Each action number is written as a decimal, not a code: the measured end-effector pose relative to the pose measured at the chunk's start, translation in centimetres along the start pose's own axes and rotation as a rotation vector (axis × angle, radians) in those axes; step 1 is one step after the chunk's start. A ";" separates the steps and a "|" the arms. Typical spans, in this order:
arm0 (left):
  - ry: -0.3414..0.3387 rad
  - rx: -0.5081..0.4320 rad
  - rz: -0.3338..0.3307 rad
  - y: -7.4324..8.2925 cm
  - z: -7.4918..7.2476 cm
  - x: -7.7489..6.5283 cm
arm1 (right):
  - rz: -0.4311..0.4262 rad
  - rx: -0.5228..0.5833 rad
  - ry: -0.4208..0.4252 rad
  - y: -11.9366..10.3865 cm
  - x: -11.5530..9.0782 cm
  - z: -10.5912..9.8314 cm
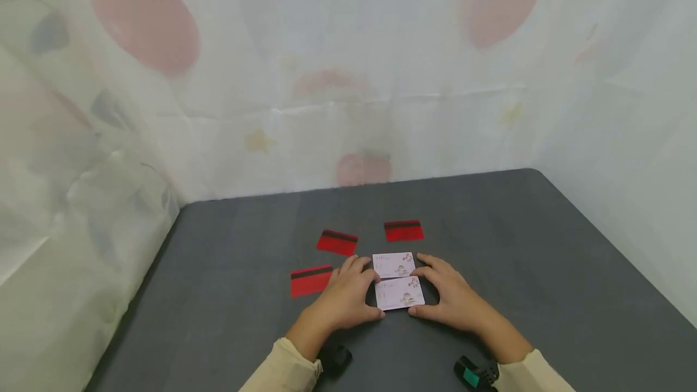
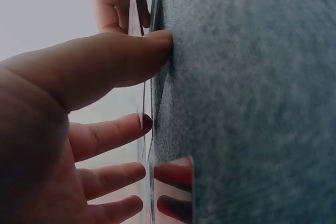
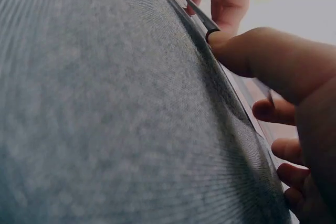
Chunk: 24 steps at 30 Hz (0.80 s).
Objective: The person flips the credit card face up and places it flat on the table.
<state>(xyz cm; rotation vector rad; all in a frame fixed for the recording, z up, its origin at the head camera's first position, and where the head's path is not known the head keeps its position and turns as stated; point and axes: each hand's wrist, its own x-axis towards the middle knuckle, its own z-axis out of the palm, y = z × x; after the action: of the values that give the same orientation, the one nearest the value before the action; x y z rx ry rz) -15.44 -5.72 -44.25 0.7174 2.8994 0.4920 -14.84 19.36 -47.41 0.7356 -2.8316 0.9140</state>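
Note:
Two pale pink cards printed "VIP" with a floral design lie between my hands in the head view. My left hand (image 1: 350, 296) is at the left end of the nearer VIP card (image 1: 399, 293), thumb at its near corner and index finger at its far corner. At the opposite end my right hand (image 1: 453, 298) holds the same card by its corners, thumb nearest me. Seen edge-on in the left wrist view, the card tilts off the cloth. Just beyond it, edge to edge in the head view, is the farther VIP card (image 1: 393, 265).
Three red cards with black stripes lie on the dark grey table (image 1: 229, 295): one red card (image 1: 310, 283) beside my left fingers, another red card (image 1: 337, 242) behind them, and a third red card (image 1: 403, 231) past the VIP cards. A patterned white curtain (image 1: 435, 126) surrounds the table.

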 end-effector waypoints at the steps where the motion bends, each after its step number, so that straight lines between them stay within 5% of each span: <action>1: -0.003 -0.002 -0.003 0.0 0.0 0.0 | 0.000 -0.002 -0.005 0.0 0.0 0.0; 24: -0.025 -0.031 -0.008 -0.2 -0.4 -0.1 | -0.022 -0.008 -0.015 0.4 0.0 0.1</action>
<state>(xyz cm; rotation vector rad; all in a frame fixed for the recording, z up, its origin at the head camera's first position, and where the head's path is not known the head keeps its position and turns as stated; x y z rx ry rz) -15.49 -6.02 -43.97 0.7022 2.8640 0.5221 -14.98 19.60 -47.75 0.7737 -2.8330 0.8968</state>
